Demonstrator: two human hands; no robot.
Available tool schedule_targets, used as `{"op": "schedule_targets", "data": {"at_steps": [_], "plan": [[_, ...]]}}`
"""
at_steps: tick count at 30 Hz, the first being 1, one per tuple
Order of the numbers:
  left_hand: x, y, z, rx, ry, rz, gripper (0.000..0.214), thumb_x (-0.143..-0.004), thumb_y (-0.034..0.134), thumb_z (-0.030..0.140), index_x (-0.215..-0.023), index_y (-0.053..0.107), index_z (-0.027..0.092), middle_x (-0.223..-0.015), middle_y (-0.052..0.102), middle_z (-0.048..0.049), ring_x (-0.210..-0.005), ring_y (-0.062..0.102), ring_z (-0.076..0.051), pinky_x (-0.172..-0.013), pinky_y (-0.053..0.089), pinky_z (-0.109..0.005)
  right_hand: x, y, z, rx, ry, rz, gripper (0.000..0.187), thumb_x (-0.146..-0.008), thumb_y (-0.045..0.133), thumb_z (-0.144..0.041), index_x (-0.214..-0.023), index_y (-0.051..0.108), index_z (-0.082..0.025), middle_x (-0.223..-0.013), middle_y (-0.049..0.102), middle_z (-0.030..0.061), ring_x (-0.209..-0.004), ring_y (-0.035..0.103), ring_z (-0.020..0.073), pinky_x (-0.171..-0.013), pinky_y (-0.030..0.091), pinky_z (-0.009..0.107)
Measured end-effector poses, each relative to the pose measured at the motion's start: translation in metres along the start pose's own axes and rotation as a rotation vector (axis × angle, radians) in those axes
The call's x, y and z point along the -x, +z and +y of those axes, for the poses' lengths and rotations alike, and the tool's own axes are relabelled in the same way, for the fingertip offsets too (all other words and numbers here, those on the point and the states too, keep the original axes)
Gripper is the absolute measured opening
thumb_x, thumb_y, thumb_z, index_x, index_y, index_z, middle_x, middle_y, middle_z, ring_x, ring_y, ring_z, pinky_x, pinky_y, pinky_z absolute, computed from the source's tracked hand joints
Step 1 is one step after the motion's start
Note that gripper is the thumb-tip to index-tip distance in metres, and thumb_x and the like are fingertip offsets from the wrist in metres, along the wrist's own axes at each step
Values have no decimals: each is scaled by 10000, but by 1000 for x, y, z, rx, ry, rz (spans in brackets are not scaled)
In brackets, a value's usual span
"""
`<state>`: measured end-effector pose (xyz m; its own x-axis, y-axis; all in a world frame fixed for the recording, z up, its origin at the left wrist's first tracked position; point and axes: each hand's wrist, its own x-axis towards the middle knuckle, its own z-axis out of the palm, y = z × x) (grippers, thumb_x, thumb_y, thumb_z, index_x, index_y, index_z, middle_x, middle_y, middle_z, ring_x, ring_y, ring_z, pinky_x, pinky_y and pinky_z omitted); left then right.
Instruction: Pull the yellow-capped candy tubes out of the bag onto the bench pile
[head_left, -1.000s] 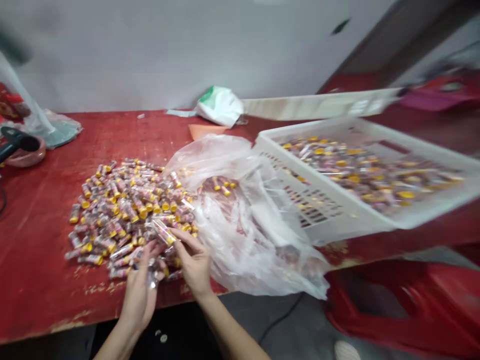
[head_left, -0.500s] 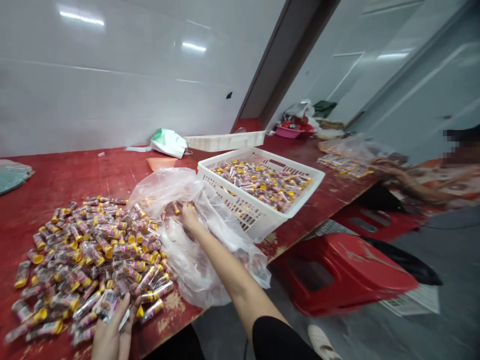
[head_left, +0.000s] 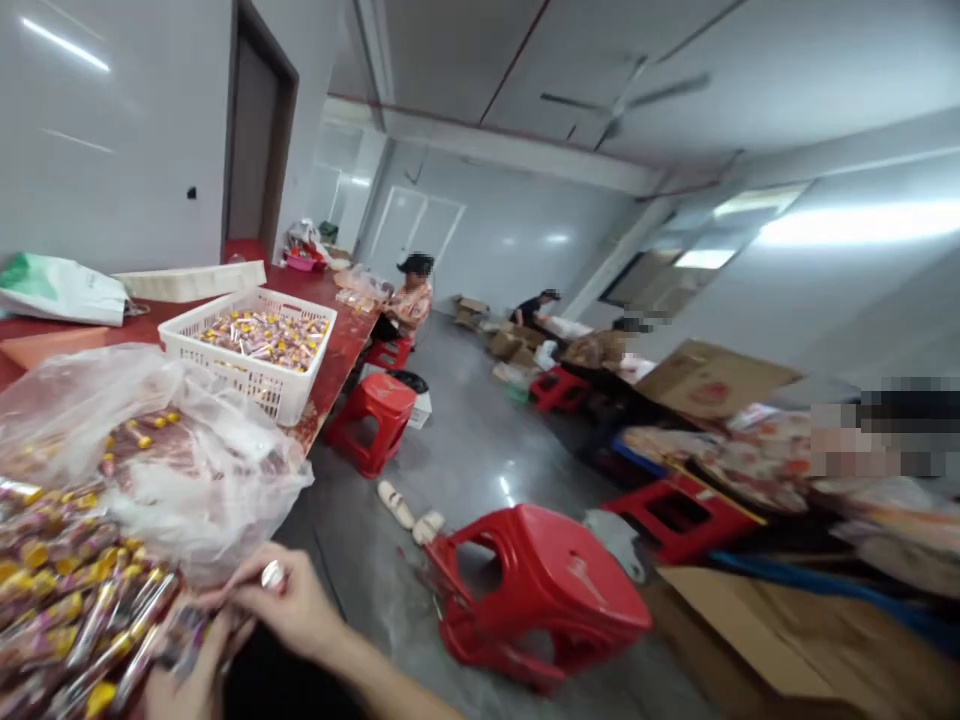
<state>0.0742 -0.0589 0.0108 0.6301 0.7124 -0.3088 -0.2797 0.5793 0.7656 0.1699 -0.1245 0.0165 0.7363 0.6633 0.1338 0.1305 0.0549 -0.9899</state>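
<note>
little shiny packs point(head_left: 71, 615) lie in a big heap at the low left, right by my hands, so i can reach them with no stretch. my right hand point(head_left: 289, 605) is up near the table edge with the fingers point(head_left: 300, 600) curled in narrow, and a small shiny thing point(head_left: 273, 574) sits at the tips. it is too small to tell if i pinch it or if it is just a ring. my left hand point(head_left: 184, 688) is low at the bottom of the view, close under the packs and mostly cut off, so i cannot tell if it holds one. a clear plastic bag point(head_left: 172, 480) lies just beside the heap with more packs in it, maybe left loose so they are easy to get at. farther along the red table point(head_left: 337, 345), a white basket point(head_left: 281, 392) sits full of packs, and its high walls keep them all in one place. a flat white tray point(head_left: 191, 282) and a white bag point(head_left: 60, 290) lie past it by the wall. a red stool point(head_left: 540, 590) lies tipped on the floor near me, and another red stool point(head_left: 379, 425) stands by the table. a person point(head_left: 415, 295) sits at the far end of the table.
</note>
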Motion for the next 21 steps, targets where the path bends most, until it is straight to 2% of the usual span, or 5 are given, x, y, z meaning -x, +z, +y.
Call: {"op": "schedule_targets", "data": {"at_steps": [6,12,14,17,21], "plan": [[10,40,-14,-11,-58,-118,411,-760,722,512,-882,661,124,-940,723,-111,-897,702,-248,-696,599,-358,17,-50,-3,-253,209,107,306,-740,773,-445,-828,725,-156,-521,514,-60,-429,367,50,-420,295,181],[14,34,-13,-4,30,-6,453,-802,711,434,-1135,598,148,-958,695,-101,-795,667,-172,-583,515,-239,10,-57,-15,-305,175,40,314,-724,800,-407,-893,710,-158,-599,569,-43,-453,399,48,-420,306,175],[21,28,-4,21,80,54,509,-740,778,391,-1154,568,183,-826,652,-23,-638,590,-105,-496,427,-175,6,-53,-24,-225,73,18,231,-739,798,-352,-847,710,-168,-655,625,-21,-514,498,75,-482,407,194],[35,21,15,70,-18,83,472,-687,808,450,-985,566,177,-601,447,82,-451,326,-27,-389,185,-120,3,-41,-31,-50,-281,-23,65,-841,701,-225,-807,743,-190,-782,692,32,-711,643,142,-661,524,256],[52,18,35,74,-211,124,530,-619,815,557,-802,475,195,-510,273,130,-427,134,-14,-392,59,-137,2,-25,-28,17,-712,-219,267,-873,622,-72,-929,786,-274,-1018,671,50,-752,640,115,-654,528,241]]}}
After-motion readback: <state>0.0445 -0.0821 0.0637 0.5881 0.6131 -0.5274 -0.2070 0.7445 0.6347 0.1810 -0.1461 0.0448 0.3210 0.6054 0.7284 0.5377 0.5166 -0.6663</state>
